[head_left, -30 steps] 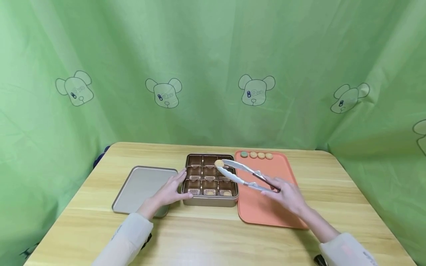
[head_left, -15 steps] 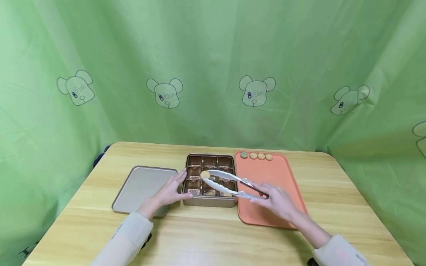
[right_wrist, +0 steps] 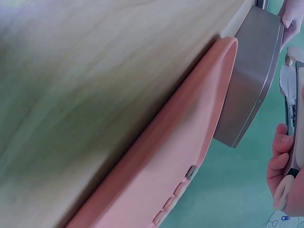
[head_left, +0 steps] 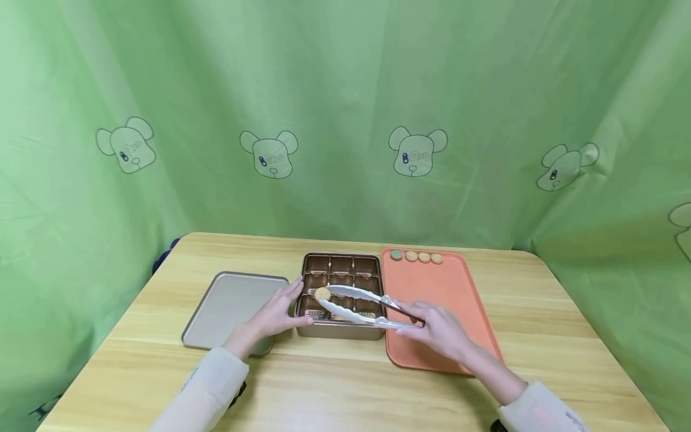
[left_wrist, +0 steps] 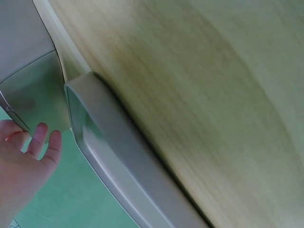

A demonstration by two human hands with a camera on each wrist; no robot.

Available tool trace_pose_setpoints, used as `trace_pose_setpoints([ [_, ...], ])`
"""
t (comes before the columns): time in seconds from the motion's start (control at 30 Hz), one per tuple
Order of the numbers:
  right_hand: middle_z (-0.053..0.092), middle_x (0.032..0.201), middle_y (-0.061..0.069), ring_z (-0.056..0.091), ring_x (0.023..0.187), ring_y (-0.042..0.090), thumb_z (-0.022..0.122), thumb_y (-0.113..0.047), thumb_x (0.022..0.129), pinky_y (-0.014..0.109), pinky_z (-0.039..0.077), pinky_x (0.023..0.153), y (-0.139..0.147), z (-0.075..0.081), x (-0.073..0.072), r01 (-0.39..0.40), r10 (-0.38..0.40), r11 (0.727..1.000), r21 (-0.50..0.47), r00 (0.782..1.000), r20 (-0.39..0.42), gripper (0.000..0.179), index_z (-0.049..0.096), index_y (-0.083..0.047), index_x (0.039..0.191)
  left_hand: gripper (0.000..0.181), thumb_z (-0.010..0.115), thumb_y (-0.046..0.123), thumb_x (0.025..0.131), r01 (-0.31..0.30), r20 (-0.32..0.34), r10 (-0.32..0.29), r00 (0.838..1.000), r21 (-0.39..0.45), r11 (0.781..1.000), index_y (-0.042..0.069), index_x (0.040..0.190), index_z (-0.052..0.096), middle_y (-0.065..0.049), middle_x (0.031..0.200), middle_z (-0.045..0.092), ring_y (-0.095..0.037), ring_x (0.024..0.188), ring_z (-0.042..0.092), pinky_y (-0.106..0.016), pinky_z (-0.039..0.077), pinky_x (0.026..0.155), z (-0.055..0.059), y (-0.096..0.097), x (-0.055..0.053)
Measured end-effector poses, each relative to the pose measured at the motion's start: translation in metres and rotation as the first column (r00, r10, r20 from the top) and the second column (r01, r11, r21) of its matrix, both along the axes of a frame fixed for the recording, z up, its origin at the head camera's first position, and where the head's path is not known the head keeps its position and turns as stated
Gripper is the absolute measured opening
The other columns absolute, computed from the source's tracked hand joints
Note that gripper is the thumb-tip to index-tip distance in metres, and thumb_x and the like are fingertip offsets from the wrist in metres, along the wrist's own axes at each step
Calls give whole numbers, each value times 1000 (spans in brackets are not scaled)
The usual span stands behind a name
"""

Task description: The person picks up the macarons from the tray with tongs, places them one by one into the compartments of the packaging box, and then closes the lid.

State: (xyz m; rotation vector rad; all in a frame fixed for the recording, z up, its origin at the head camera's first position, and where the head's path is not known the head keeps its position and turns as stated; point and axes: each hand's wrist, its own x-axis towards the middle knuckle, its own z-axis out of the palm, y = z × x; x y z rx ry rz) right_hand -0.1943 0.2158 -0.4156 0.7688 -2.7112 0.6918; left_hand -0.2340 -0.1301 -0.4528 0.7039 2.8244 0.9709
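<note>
My right hand (head_left: 436,331) holds metal tongs (head_left: 345,312) with dark handle grips. A round tan cookie (head_left: 323,294) is pinched at their tips, above the left side of a brown tin (head_left: 341,330). Inside the tin is a divided insert (head_left: 341,264); cookies in its front row are partly hidden by the tongs. With fingers spread, my left hand (head_left: 274,313) touches the tin's left side, its thumb along the front left corner. The left wrist view shows the fingertips (left_wrist: 56,137) loosely bent by the tin's wall. Tongs and right fingers appear at the right wrist view's edge.
An orange tray (head_left: 432,288) sits just right of the tin. Along its far edge lie a green cookie (head_left: 396,255) and several tan cookies (head_left: 424,257). The metal lid (head_left: 232,306) lies left of the tin, partly under my left hand. A green curtain (head_left: 335,72) hangs behind the table.
My right hand has moved the tongs and cookie left and toward me, from over the tin's right half to its left side. The left hand has stayed put.
</note>
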Motion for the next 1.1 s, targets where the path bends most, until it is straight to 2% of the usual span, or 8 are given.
trace_pose_setpoints([
  [0.3,37,62,-15,30,53,1,72,-41,73,17,27,44,-5,4,-1,4,-5,1000,15,998,59,55,61,-16,121,91,67,46,77,-5,-8,5,1000,-11,1000,-6,140,24,-12,152,11,-43,134,15,-55,11,110,-1,1,0],
  [0.43,48,70,-13,36,56,1,74,-41,71,17,32,47,-6,5,-1,8,-8,1000,4,995,96,64,57,-14,126,91,67,46,77,-5,-3,5,1000,-14,1000,-5,140,24,-12,152,12,-43,134,15,-55,11,110,-2,0,0],
  [0.57,55,80,-4,40,60,4,76,-40,68,18,36,50,-6,5,-1,18,-16,1000,-14,993,117,72,52,-13,130,91,67,45,77,-4,-10,4,1000,-9,1000,-6,140,24,-13,151,12,-42,134,16,-55,12,110,-2,0,0],
  [0.8,56,80,-5,46,64,9,76,-39,68,20,37,52,-5,5,0,17,-14,1000,-15,991,132,71,52,-15,131,90,67,44,77,-1,-12,1,1000,-13,1000,-6,140,24,-13,151,12,-41,135,16,-54,11,110,-1,0,0],
  [1.1,51,78,-9,39,60,6,76,-39,69,19,34,49,2,3,1,30,-26,999,-31,992,127,70,52,-17,131,92,67,45,77,1,-14,-1,1000,2,1000,-7,139,25,-13,151,13,-42,134,16,-56,11,110,-2,0,-1],
])
